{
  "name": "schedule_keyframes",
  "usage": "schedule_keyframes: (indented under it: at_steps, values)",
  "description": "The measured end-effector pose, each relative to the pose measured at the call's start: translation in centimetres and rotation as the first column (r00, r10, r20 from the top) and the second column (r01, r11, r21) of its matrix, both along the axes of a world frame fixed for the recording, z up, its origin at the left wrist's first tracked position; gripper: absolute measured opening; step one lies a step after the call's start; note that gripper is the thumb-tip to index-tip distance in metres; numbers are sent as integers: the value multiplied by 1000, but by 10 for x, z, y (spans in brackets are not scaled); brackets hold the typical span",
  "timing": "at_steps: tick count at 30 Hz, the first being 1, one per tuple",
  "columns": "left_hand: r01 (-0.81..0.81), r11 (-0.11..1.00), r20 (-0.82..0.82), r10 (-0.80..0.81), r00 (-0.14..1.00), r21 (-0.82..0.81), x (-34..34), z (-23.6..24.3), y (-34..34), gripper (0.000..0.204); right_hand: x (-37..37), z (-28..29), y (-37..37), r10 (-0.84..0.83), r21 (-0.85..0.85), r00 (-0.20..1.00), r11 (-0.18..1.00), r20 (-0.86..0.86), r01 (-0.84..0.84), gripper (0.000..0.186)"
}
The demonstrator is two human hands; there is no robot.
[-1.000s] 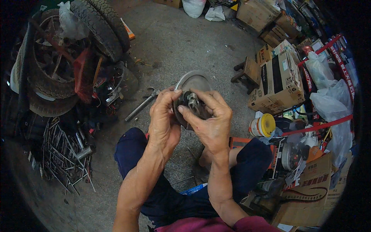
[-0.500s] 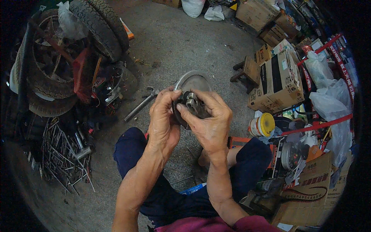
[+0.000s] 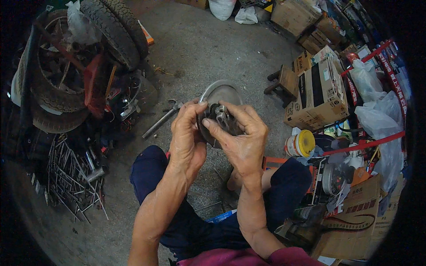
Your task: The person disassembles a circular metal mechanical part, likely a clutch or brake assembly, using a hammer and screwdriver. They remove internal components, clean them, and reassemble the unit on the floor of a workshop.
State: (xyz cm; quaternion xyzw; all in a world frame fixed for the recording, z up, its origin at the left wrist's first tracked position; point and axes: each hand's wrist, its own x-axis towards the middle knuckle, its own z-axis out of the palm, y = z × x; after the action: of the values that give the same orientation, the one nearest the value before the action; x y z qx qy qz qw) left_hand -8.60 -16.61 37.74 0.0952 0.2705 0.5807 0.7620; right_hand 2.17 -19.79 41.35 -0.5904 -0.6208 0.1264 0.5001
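In front of me, above the floor between my knees, I hold a round grey metal plate (image 3: pixel 227 92) with a raised rim and dark fittings at its middle. My left hand (image 3: pixel 187 126) is closed on its left side, thumb on the rim near the fittings. Against a small shiny metal fitting (image 3: pixel 221 114) near the plate's centre, my right hand (image 3: pixel 243 135) is curled, with forefinger above and thumb below. My fingers and palms hide the plate's lower part. To the left of my left hand, a long-handled metal tool (image 3: pixel 160 124) lies on the floor.
Worn tyres (image 3: pixel 117 33) and a red metal part (image 3: pixel 94 86) are piled at the left, with many thin metal rods (image 3: pixel 73 179) below. A wooden stool (image 3: pixel 284 84), a cardboard box (image 3: pixel 320 91) and a yellow-lidded tub (image 3: pixel 305 142) stand to the right.
The shiny fitting has shifted very slightly to the right and up under my right fingers. Both hands keep nearly the same place and grip.
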Motion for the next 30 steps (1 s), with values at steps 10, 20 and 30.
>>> schedule_keyframes:
  at_steps: [10,20,30]
  values:
    - [-12,1000,-2,12,1000,11,1,6,-3,24,-4,-6,2,-33,46,999,998,-43,35,34]
    - [-4,1000,-4,4,1000,-25,-1,14,-5,21,-9,-5,2,-77,17,996,997,39,76,38]
    - [59,992,71,-51,996,-111,-1,9,-2,9,-3,-11,0,-27,30,994,999,-109,30,38]
